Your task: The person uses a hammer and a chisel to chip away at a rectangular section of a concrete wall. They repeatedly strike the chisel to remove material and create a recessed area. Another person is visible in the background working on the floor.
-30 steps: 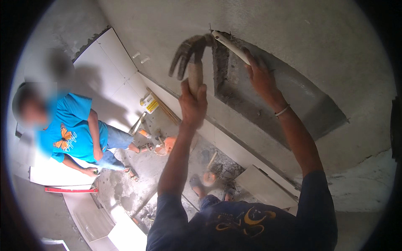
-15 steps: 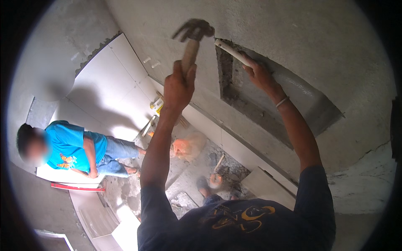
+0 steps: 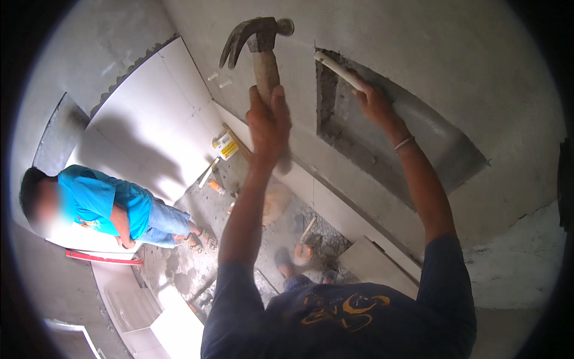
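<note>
My left hand is closed round the wooden handle of a claw hammer. The hammer is raised, its claw pointing left and its striking face toward the wall recess. In my right hand is a pale flat bar with a hole near its far end. That end lies at the upper left corner of the rectangular recess cut into the grey wall. A gap separates the hammer's face from the bar. The fingers of my right hand are partly hidden behind the bar.
At left, a person in a teal shirt stands by white wall panels. A white jug with a yellow label stands by the wall's foot. Rubble, an orange-headed tool and a leaning board lie below; a red bar is lower left.
The hammer head has drawn up and away from the bar's end, tilting left. My right hand keeps the bar at the recess corner. The whole view has shifted slightly.
</note>
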Available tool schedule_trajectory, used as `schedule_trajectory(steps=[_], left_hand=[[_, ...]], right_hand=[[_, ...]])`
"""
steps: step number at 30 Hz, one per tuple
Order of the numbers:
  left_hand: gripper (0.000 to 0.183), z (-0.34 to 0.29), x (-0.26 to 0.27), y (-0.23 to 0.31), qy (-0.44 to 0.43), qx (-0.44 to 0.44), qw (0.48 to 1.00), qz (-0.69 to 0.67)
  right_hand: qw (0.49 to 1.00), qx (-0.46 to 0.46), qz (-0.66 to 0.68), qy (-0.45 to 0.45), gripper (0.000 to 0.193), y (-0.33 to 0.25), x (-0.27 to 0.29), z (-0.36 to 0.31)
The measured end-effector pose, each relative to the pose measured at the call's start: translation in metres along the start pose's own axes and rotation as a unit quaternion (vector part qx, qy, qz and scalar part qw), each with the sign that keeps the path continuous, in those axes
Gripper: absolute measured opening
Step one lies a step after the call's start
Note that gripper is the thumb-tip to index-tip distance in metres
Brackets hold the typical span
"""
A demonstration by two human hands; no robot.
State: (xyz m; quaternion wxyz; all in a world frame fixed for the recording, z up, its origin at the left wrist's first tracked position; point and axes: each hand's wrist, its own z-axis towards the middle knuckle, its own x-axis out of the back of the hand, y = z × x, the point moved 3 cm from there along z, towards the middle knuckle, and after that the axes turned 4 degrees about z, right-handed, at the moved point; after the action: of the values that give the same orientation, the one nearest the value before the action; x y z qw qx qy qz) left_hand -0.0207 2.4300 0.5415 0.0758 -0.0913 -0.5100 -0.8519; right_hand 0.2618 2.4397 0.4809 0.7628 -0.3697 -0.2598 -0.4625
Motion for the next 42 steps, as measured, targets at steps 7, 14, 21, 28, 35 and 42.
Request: schedule_trajectory(steps=[7, 14, 21, 28, 35, 42], left_hand=[[0.034, -0.002, -0.01, -0.021, -0.103, -0.039, 0.983, 0.147], [0.037, 0.01, -0.019, -0.038, -0.008, -0.02, 0.99, 0.143], [0.04, 0.013, -0.007, -0.029, 0.019, 0.005, 1.0, 0.009], [0.039, -0.01, 0.025, -0.063, -0.07, 0.188, 0.974, -0.101], [0.04, -0.186, 0.032, -0.235, -0.067, 0.316, 0.946, 0.0], [0.024, -0.27, 0.041, -0.349, -0.256, 0.477, 0.84, -0.024]], right_hand=[[0.998, -0.059, -0.006, -0.02, 0.045, 0.017, -0.019, 0.011], [1.0, -0.014, 0.004, 0.001, 0.047, -0.013, -0.018, 0.019], [0.998, 0.005, 0.024, 0.057, 0.04, -0.011, -0.021, 0.033], [0.997, -0.065, -0.039, 0.018, 0.045, -0.021, -0.024, 0.028], [0.995, -0.066, -0.04, 0.064, 0.052, -0.045, -0.049, 0.078], [0.98, -0.044, -0.136, 0.135, 0.054, -0.021, -0.075, 0.079]])
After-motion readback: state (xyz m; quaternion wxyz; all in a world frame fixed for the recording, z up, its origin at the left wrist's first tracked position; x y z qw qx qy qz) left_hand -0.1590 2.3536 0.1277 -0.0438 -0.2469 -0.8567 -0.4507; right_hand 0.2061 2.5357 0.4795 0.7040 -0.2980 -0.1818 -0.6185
